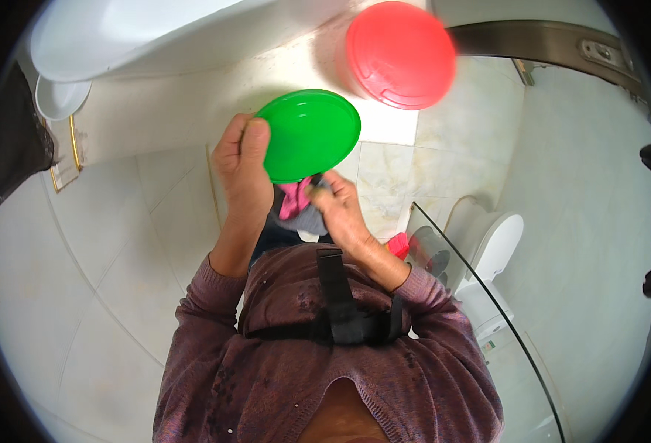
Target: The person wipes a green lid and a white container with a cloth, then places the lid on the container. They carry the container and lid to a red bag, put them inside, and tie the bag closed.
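Observation:
A round green plastic lid or shallow dish (312, 136) is held up in front of me, tilted. My left hand (245, 159) grips its left rim, with the thumb on the face turned to me. Below the lower rim, my right hand (340, 209) is closed on a pink and grey cloth (307, 218). The cloth hangs bunched beneath the green piece; whether it touches the underside is hidden. Beyond, to the right, a round red-lidded tub (401, 55) stands on the pale ledge, apart from both hands.
A white bathtub or basin (118, 37) fills the far left, with a small white bowl (63, 97) beside it. At the right a glass panel edge (488, 290) stands before a white toilet (499, 247). A dark metal bar (517, 38) runs across the far right.

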The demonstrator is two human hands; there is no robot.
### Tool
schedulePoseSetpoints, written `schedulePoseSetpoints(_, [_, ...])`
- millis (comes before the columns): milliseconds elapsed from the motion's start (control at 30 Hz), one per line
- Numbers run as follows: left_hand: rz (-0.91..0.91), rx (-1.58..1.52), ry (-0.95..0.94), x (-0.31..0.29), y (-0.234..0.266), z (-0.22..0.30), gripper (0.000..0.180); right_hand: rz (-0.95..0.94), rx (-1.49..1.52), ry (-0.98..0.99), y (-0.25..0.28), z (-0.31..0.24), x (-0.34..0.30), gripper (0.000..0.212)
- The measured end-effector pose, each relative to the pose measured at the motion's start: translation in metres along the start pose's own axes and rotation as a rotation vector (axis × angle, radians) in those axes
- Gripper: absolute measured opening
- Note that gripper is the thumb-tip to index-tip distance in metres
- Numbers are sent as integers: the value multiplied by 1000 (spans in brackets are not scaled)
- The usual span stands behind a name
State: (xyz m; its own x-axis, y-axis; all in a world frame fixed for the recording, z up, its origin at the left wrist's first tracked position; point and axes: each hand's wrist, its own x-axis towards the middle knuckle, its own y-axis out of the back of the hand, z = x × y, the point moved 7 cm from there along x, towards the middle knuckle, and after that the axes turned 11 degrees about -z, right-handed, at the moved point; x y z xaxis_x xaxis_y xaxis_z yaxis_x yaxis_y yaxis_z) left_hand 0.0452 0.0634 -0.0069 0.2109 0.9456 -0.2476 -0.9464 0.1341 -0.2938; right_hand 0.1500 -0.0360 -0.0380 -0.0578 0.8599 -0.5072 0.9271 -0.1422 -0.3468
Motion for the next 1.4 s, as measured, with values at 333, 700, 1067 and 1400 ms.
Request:
schedulePoseSetpoints(333, [-142,-3,-98,35,-66,45,21,83,-44,278,42,-69,-20,20])
schedulePoseSetpoints(700, [-87,664,-519,52,-111,48,35,233,80,249,92,-99,-9,16])
schedulePoseSetpoints(1067, [-46,495,-410,59,-99,21,26,170,-50,230,94,-102,2,17])
schedulePoseSetpoints(1400, [-51,426,-376,57,-94,21,26,79,-186,192,93,-108,5,19])
